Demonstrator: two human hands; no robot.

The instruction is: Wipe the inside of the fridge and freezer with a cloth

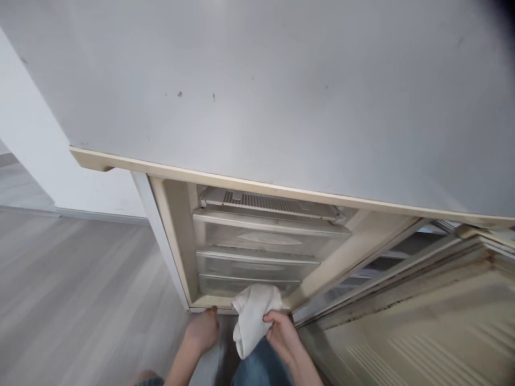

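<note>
I look down the front of a white fridge (257, 96) whose lower freezer compartment stands open. Inside are three translucent freezer drawers (261, 241), all pushed in. My right hand (284, 335) is closed on a crumpled white cloth (251, 316), held in front of the compartment's bottom edge. My left hand (203, 327) rests low by the bottom front lip of the compartment, fingers curled down against it. Blue jeans (257, 370) show between my forearms.
The open freezer door (422, 316), cream with ribbed inner lining and a stained edge, swings out at the lower right. Grey wood-look floor (72, 289) spreads to the left. A white wall and baseboard (36, 145) stand at the far left.
</note>
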